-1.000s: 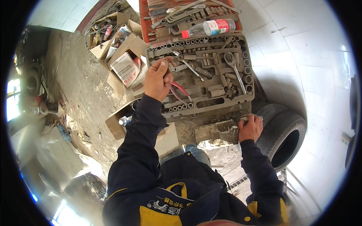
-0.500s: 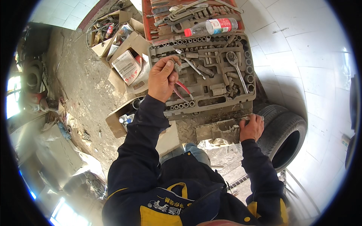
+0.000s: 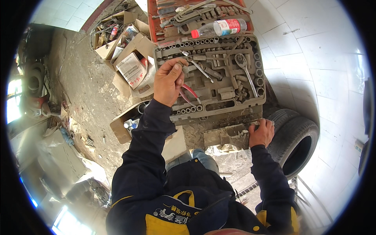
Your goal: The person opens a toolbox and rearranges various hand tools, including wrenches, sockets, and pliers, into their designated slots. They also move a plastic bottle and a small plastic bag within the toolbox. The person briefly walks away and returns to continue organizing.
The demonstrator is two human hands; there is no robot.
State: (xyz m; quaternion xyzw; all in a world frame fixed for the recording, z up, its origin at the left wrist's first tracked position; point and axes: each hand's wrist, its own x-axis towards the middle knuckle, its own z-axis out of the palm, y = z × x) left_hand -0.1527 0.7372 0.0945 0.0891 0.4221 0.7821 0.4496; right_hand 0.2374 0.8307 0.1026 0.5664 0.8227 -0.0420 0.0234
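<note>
Wears a dark blue jacket (image 3: 131,184) with long, wrinkly sleeves (image 3: 143,137). Has a big yellow patch (image 3: 160,226) on the chest, a bent yellow strip (image 3: 190,197), and more yellow bits (image 3: 294,220) by the right shoulder. Shows white and yellow writing (image 3: 176,217), a dark zip (image 3: 209,204) and round yellow buttons (image 3: 256,227). Wears blue pants (image 3: 205,159) too.

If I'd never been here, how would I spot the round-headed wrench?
Find the big open toolbox. In its grey half, look just left of the sockets along the right edge. The wrench has a fat round head and long silver handle, unlike the dusty brown bar on its left.
</note>
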